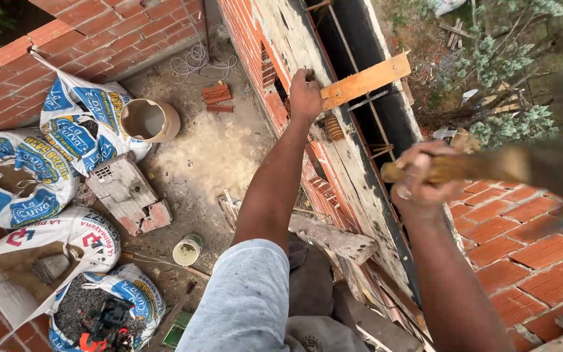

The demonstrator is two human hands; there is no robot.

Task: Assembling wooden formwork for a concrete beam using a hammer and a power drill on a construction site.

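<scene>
The left hand (305,96) grips the near end of the orange wooden plank (366,81), whose long axis runs across the formwork trench, while the right hand (421,179), nearer us, clenches a blurred hammer handle (464,167) below the plank.

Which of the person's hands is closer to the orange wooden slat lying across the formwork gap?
Left. The left hand is at the near end of the orange slat, touching it. The right hand is lower down, apart from the slat, gripping a wooden handle.

Red ribbed bricks (522,254), an orange-yellow plank (366,81), white sacks (76,124) printed blue, grey sleeve (245,300).
</scene>
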